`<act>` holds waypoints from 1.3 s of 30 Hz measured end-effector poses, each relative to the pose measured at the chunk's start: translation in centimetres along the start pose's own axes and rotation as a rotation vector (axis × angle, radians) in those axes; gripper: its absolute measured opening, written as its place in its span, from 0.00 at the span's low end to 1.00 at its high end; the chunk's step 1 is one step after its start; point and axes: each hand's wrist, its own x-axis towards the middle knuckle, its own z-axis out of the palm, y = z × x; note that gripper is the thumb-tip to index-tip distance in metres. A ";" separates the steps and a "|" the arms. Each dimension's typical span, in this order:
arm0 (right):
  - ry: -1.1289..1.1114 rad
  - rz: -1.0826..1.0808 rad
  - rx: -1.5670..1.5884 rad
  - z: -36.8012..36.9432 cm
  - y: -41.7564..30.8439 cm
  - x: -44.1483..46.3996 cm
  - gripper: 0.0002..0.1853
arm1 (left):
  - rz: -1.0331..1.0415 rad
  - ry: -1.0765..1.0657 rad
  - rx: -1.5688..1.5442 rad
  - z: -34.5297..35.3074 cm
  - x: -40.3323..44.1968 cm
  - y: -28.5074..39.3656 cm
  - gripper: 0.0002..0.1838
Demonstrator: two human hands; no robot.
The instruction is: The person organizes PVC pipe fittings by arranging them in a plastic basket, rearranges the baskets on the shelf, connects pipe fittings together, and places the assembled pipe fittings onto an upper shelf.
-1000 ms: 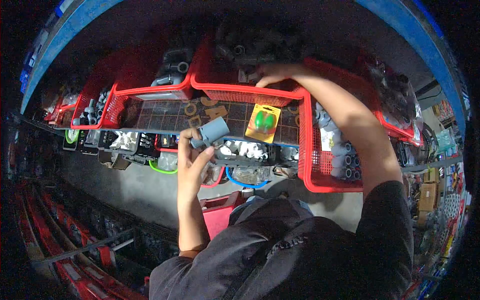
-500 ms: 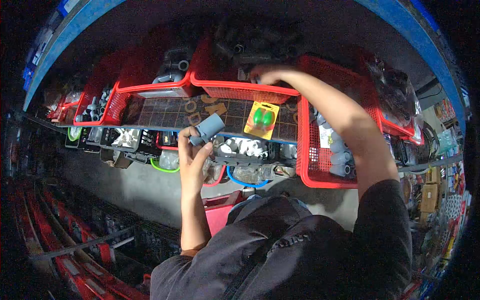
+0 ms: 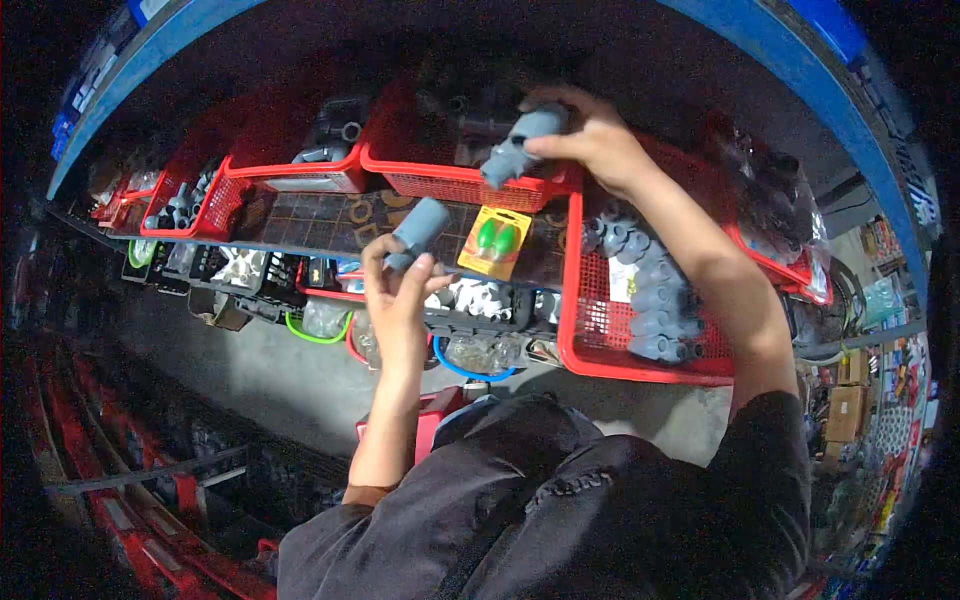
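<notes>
My left hand [image 3: 396, 305] is closed around the lower part of a grey plastic pipe fitting [image 3: 423, 224], its wide smooth end pointing up. Over the front rim of the red middle basket [image 3: 455, 176], my right hand [image 3: 598, 150] grips another grey plastic pipe fitting [image 3: 535, 125]. This one has a wide body and narrower, branched-looking parts below; whether it is one piece or several I cannot tell. Below it, a yellow blister card [image 3: 494, 243] with green egg-shaped pieces lies on the shelf, touched by neither hand.
A red basket [image 3: 620, 372] of grey fittings [image 3: 655, 300] juts out at right. More red baskets [image 3: 290, 165] line the shelf [image 3: 300, 220] to the left. Black trays with white fittings [image 3: 480, 298] and bins with green and blue rims sit beneath. A blue shelf beam [image 3: 770, 60] arches overhead.
My right hand has come up out of the middle basket with a grey pipe fitting in it. My left hand keeps its fitting, now turned more upright. The view has shifted slightly.
</notes>
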 end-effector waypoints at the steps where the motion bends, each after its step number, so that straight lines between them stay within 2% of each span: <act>1: -0.023 0.004 0.121 -0.1 -1.0 -1.5 0.22 | -0.026 -0.036 -0.001 1.2 -0.1 -0.3 0.16; 2: -0.045 0.011 0.242 -0.1 -1.6 -2.9 0.23 | 0.001 -0.108 -0.082 2.3 -0.1 -1.1 0.17; 4: -0.050 -0.081 0.294 -0.4 -1.8 -5.6 0.24 | 0.018 -0.151 -0.129 5.3 -0.6 -1.5 0.19; 7: 0.011 -0.228 0.193 -1.5 -1.7 -9.0 0.23 | -0.091 -0.209 -0.173 8.4 -1.5 -1.9 0.24; 12: 0.157 -0.222 0.090 -3.9 -1.1 -13.9 0.23 | -0.172 -0.348 -0.237 12.5 -3.3 -3.3 0.26; 13: 0.173 -0.247 -0.041 -4.4 -0.8 -14.7 0.22 | -0.218 -0.349 -0.247 13.1 -3.7 -3.6 0.26; 16: 0.247 -0.146 -0.041 -5.0 -0.2 -16.9 0.23 | -0.218 -0.403 -0.189 14.2 -4.3 -4.2 0.26; 18: 0.259 0.071 0.040 -5.3 -0.1 -18.2 0.25 | -0.196 -0.422 -0.101 14.4 -4.2 -3.8 0.25; 19: 0.311 0.103 0.185 -5.0 -0.4 -18.7 0.22 | -0.219 -0.416 -0.085 14.4 -4.2 -3.6 0.24; 21: 0.416 0.067 0.040 -5.3 -0.2 -18.9 0.20 | -0.222 -0.415 -0.063 14.2 -4.0 -3.4 0.23; 23: 0.434 0.187 0.062 -6.3 -0.6 -19.0 0.17 | -0.154 -0.387 -0.049 13.6 -3.5 -3.6 0.22; 25: 0.391 0.145 0.362 -7.3 0.2 -18.3 0.19 | -0.149 -0.383 -0.009 12.5 -2.8 -3.6 0.20; 28: 0.322 0.103 0.140 -9.0 3.4 -18.2 0.18 | -0.152 -0.355 0.028 11.2 -2.5 -3.2 0.19; 30: 0.259 0.292 0.148 -8.9 3.7 -17.7 0.16 | -0.128 -0.354 0.094 10.4 -2.6 -3.1 0.19; 31: 0.248 0.160 0.054 -8.9 5.4 -17.6 0.14 | -0.127 -0.346 0.094 10.2 -2.7 -3.0 0.19; 33: 0.195 0.029 -0.363 -8.8 6.4 -16.9 0.15 | -0.140 -0.335 0.102 10.0 -3.2 -2.6 0.20; 34: 0.185 0.052 -0.258 -8.6 7.3 -16.4 0.17 | -0.150 -0.331 0.125 9.9 -3.4 -2.4 0.20; 36: 0.102 0.282 -0.097 -7.9 6.1 -15.9 0.18 | -0.148 -0.339 0.123 9.5 -3.5 -2.4 0.20; 38: 0.107 0.245 -0.043 -7.7 6.6 -15.6 0.20 | -0.143 -0.349 0.123 9.3 -3.7 -2.1 0.19; 39: 0.076 0.219 -0.195 -7.9 6.8 -15.5 0.20 | -0.141 -0.340 0.123 9.2 -3.7 -2.1 0.19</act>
